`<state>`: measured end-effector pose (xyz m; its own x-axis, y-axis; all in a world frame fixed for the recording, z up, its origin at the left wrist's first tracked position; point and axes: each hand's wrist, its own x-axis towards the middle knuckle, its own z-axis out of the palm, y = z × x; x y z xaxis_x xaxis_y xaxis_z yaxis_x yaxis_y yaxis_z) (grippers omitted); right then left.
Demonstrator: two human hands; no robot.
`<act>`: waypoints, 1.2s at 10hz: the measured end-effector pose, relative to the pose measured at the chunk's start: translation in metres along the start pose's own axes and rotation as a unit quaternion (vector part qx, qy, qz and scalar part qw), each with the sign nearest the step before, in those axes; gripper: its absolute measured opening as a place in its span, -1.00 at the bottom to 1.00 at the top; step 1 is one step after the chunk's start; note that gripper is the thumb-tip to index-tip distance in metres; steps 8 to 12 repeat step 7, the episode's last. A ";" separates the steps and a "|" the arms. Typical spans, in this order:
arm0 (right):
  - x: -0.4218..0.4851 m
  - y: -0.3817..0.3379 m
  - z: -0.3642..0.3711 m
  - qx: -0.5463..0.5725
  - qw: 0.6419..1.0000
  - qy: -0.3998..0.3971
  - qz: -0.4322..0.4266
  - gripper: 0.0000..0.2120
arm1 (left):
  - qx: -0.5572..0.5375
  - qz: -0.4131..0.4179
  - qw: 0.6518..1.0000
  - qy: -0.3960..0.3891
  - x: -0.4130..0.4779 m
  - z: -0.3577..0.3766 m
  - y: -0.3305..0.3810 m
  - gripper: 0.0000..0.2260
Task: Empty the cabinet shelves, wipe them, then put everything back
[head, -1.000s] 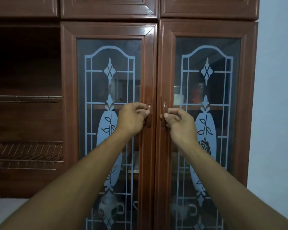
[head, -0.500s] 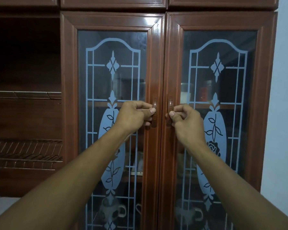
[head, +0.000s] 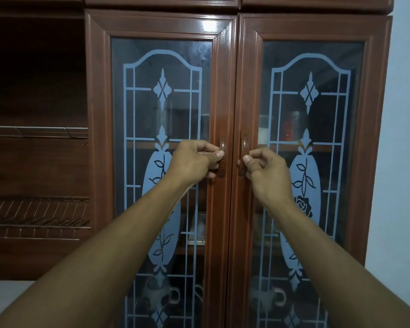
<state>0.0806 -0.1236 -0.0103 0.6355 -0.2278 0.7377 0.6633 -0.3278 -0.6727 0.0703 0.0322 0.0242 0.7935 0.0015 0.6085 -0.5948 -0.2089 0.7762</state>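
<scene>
Both hands curled: left hand [head: 194, 157] pinches left handle [head: 222, 157], right hand [head: 265, 166] pinches right handle [head: 243, 152]; door edges between thumbs seemingly closed.

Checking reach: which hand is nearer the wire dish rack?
Left. The left hand is right of the wire dish rack; the right hand is farther right.

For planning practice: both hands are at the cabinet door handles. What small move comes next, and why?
Probably pull both doors open: left hand and right hand each grip a handle, the doors look shut, with shelves behind.
</scene>
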 end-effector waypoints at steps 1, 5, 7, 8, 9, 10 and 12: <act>0.000 -0.003 -0.001 -0.004 1.000 -0.001 0.011 -0.94 | 0.007 -0.003 1.000 0.005 -0.001 0.000 0.001 -0.96; -0.024 -0.028 -0.003 -0.060 0.998 0.031 0.016 -0.90 | 0.017 0.005 0.999 0.042 -0.014 0.002 0.001 -0.90; -0.047 -0.031 -0.008 -0.058 0.997 0.010 0.043 -0.75 | 0.004 -0.014 0.999 0.039 -0.029 -0.011 -0.010 -0.91; -0.047 -0.031 -0.008 -0.058 0.997 0.010 0.043 -0.75 | 0.004 -0.014 0.999 0.039 -0.029 -0.011 -0.010 -0.91; -0.047 -0.031 -0.008 -0.058 0.997 0.010 0.043 -0.75 | 0.004 -0.014 0.999 0.039 -0.029 -0.011 -0.010 -0.91; -0.047 -0.031 -0.008 -0.058 0.997 0.010 0.043 -0.75 | 0.004 -0.014 0.999 0.039 -0.029 -0.011 -0.010 -0.91; -0.047 -0.031 -0.008 -0.058 0.997 0.010 0.043 -0.75 | 0.004 -0.014 0.999 0.039 -0.029 -0.011 -0.010 -0.91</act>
